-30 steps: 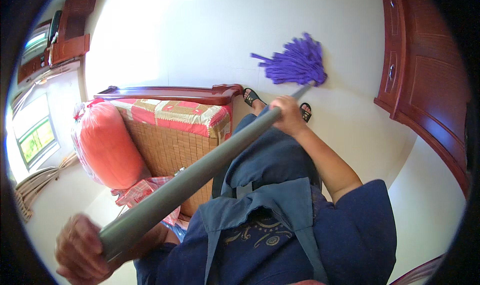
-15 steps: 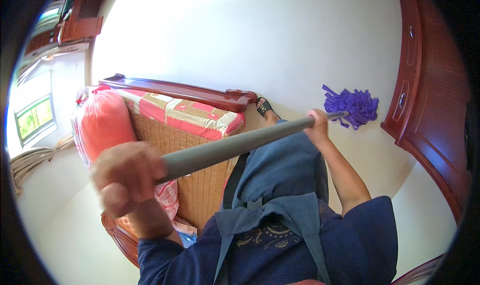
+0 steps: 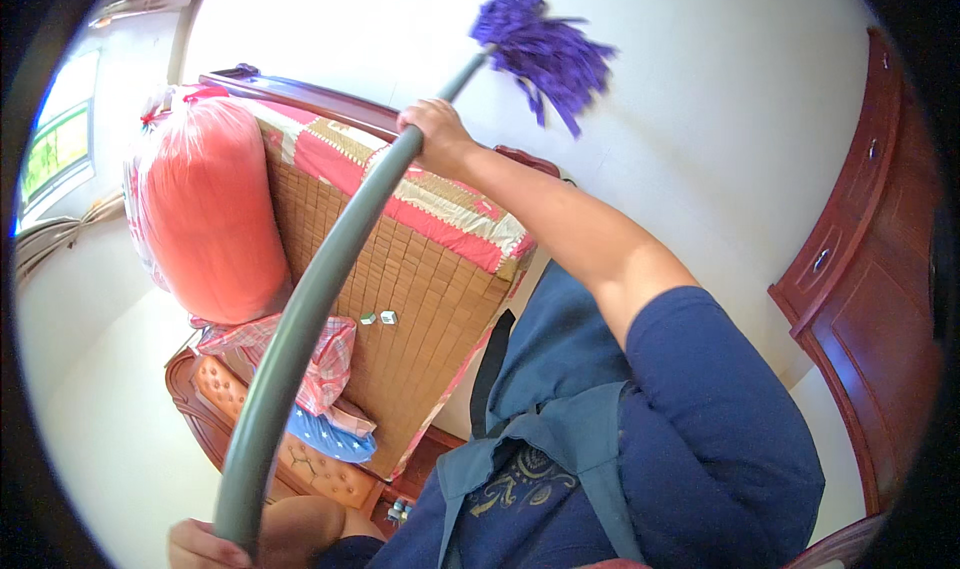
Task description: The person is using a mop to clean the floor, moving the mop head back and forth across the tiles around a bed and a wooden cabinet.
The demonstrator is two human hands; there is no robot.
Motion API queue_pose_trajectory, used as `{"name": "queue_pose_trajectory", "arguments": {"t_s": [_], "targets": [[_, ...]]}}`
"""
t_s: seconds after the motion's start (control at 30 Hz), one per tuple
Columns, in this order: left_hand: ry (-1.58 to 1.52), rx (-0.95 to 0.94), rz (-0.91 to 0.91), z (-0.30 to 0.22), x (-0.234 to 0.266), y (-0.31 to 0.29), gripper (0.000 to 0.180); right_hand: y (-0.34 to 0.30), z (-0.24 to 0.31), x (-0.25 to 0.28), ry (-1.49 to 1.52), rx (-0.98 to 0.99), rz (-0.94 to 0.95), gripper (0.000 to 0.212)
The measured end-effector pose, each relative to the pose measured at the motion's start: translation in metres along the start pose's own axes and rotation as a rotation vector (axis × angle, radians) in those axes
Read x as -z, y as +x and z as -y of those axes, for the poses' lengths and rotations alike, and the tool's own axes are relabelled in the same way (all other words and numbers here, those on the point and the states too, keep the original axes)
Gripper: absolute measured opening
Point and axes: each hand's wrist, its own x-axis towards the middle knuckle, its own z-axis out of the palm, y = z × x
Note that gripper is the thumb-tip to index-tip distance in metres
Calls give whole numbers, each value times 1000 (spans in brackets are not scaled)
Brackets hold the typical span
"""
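Note:
A mop with a long grey-green handle (image 3: 325,259) runs from the lower left up to its purple strip head (image 3: 550,49), which lies on the pale floor beyond the bed's foot. Near the handle's top end, at the lower left, my left hand (image 3: 205,546) is closed round it, partly cut off by the picture's edge. Further down the pole, close to the mop head, my right hand (image 3: 437,134) grips it with the arm stretched across the bed's corner.
On the left stands a bed with a brown tile mat (image 3: 420,309), bearing a big red bundle in clear plastic (image 3: 215,209), checked cloth (image 3: 325,359) and two small boxes (image 3: 388,318). Its wooden footboard (image 3: 300,99) edges the floor. A red-brown cabinet (image 3: 850,239) lines the right.
The mop head has swung from the right to the upper middle of the floor. My right hand went left and up with it, while my left hand dropped to the lower edge.

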Motion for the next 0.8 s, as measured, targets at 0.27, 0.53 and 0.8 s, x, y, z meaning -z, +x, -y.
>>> {"name": "queue_pose_trajectory", "arguments": {"t_s": [0.27, 0.53, 0.8], "targets": [[-151, 97, 491, -26, -49, 20, 23, -10, 0, -56, 164, 210, 171, 18], [-352, -52, 38, -106, -53, -6, 42, -115, 37, 24, 89, 61, 389, 12], [-506, -112, 14, -187, -75, -37, 38, -242, 43, 136, 12, 11, 244, 19]]}}
